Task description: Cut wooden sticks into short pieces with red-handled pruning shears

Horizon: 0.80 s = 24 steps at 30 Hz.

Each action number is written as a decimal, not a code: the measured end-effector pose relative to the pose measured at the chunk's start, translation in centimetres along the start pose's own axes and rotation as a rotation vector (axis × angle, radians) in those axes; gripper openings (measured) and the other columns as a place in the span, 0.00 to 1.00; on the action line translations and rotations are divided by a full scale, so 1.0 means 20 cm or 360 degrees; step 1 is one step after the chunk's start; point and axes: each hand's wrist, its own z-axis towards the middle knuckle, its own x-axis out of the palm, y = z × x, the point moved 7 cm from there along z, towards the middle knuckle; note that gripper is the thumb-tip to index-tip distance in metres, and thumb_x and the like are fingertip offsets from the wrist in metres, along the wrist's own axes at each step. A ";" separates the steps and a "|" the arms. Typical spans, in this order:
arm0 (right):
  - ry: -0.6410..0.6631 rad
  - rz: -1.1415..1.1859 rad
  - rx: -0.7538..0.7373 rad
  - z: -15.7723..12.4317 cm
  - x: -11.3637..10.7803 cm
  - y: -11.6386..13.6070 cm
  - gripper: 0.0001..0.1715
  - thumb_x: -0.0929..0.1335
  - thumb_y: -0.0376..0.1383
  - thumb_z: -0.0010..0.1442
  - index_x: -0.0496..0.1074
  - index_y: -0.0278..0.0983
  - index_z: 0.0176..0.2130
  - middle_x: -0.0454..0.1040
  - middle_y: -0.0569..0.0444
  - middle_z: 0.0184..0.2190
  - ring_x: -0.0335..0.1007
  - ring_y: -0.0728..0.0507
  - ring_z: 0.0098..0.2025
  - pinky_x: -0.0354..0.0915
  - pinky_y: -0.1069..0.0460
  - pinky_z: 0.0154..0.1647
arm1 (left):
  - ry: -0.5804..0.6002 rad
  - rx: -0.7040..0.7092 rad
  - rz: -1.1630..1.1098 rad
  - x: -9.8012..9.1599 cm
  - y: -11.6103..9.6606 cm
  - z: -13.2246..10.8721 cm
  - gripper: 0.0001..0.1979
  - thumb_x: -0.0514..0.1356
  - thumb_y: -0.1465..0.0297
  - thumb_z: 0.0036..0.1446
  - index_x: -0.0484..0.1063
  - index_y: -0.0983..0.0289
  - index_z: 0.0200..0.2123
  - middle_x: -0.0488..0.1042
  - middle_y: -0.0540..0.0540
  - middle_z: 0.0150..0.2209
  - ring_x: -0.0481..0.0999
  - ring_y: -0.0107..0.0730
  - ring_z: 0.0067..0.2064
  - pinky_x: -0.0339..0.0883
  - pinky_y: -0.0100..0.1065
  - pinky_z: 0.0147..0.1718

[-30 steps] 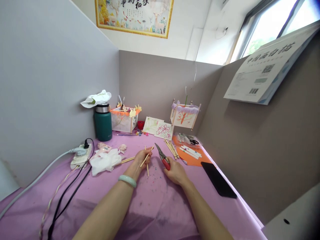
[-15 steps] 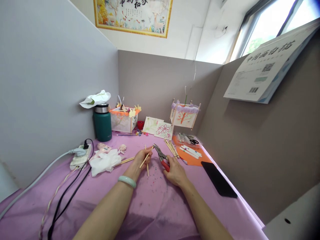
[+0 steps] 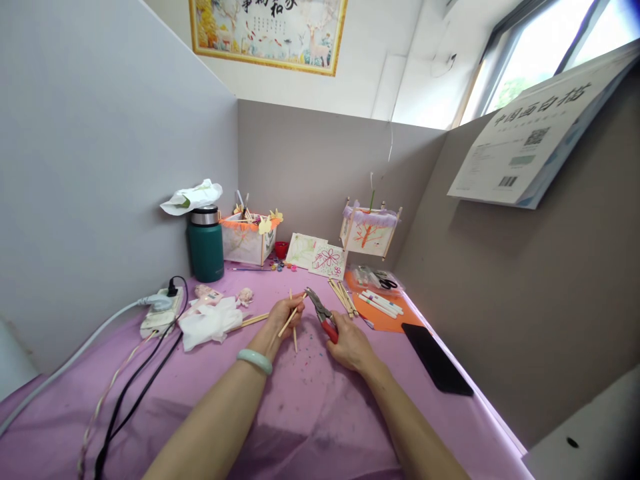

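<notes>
Inside the table's right edge (image 3: pixel 470 417), sticks (image 3: pixel 287 325) are gripped by the left hand (image 3: pixel 283 315), pliers (image 3: pixel 323 313) by the right hand (image 3: pixel 353 343).

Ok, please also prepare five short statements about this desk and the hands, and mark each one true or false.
1. The right hand holds red-handled pliers. True.
2. The left hand holds a paintbrush. False: it holds thin wooden sticks.
3. The green bottle stands left of the orange-trimmed box. True.
4. The white pens lie on the tissue. False: they lie on the orange sheet.
5. The red cup is right of that box. True.
</notes>
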 end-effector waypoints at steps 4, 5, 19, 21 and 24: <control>-0.0020 -0.0032 -0.0021 0.01 0.00 0.00 0.16 0.65 0.35 0.52 0.63 0.39 0.43 0.70 0.52 0.38 0.66 0.44 0.38 0.53 0.54 0.34 | 0.0002 0.0033 -0.0012 -0.02 0.00 0.01 0.11 0.56 0.76 0.51 0.63 0.67 0.40 0.61 0.41 0.16 0.48 0.14 0.09 0.39 0.21 0.08; -0.0020 -0.0046 -0.0007 0.01 0.01 0.00 0.14 0.65 0.34 0.52 0.63 0.39 0.41 0.71 0.52 0.36 0.66 0.45 0.36 0.53 0.54 0.33 | -0.0003 0.0034 -0.0012 -0.02 0.00 0.01 0.11 0.56 0.76 0.51 0.63 0.67 0.40 0.60 0.41 0.16 0.48 0.14 0.09 0.38 0.21 0.08; -0.0116 0.0058 0.0110 0.01 -0.01 -0.04 0.19 0.65 0.33 0.50 0.63 0.40 0.44 0.70 0.53 0.38 0.66 0.45 0.35 0.52 0.54 0.32 | 0.0025 0.0039 -0.0009 0.01 -0.02 0.00 0.12 0.54 0.77 0.50 0.63 0.67 0.40 0.61 0.42 0.16 0.47 0.15 0.10 0.39 0.21 0.08; -0.0123 0.0030 0.0089 0.01 0.00 -0.04 0.24 0.66 0.34 0.49 0.61 0.40 0.48 0.69 0.51 0.40 0.66 0.44 0.38 0.54 0.54 0.34 | 0.0044 0.0043 -0.0011 0.01 -0.02 0.00 0.12 0.54 0.77 0.50 0.63 0.67 0.40 0.62 0.42 0.17 0.48 0.15 0.10 0.39 0.21 0.08; -0.0107 -0.0015 0.0088 0.01 0.01 -0.04 0.30 0.66 0.36 0.49 0.58 0.40 0.52 0.68 0.49 0.43 0.66 0.43 0.41 0.55 0.53 0.37 | 0.0052 0.0042 -0.0014 0.02 -0.03 -0.01 0.11 0.55 0.77 0.50 0.64 0.67 0.40 0.62 0.42 0.17 0.49 0.15 0.10 0.41 0.21 0.08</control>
